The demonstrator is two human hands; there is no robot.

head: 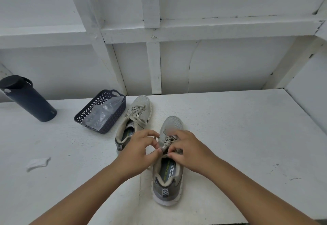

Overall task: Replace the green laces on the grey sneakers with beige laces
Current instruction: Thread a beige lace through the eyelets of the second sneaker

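Head view looks down on the nearer grey mesh sneaker point(168, 177), which stands on the white table point(247, 136) with its heel toward the person and its toe pointing away. A beige lace point(167, 144) is threaded across its upper eyelets. Both hands work at the top of its tongue. The left hand point(139, 151) has its fingers curled, thumb and forefinger pinching a piece of the beige lace at the left side of the lacing. The right hand point(187, 149) is curled over the right side of the lacing, its fingertips pressed down on the lace beside the left hand's; which strand it holds cannot be told.

Just beyond and to the left stands the second grey mesh sneaker point(134, 118), toe also pointing away, already laced in beige with loose ends lying over its opening. Touching or nearly touching its left side is a dark blue perforated plastic basket point(113, 118) with a crumpled clear plastic bag point(102, 115) inside. Farther left, well apart, a dark navy cylindrical bottle point(28, 99) with a black lid stands upright. On the near left of the table lies a small scrap of white paper or plastic point(38, 163). White-painted wooden wall framing point(152, 30) rises behind the table.
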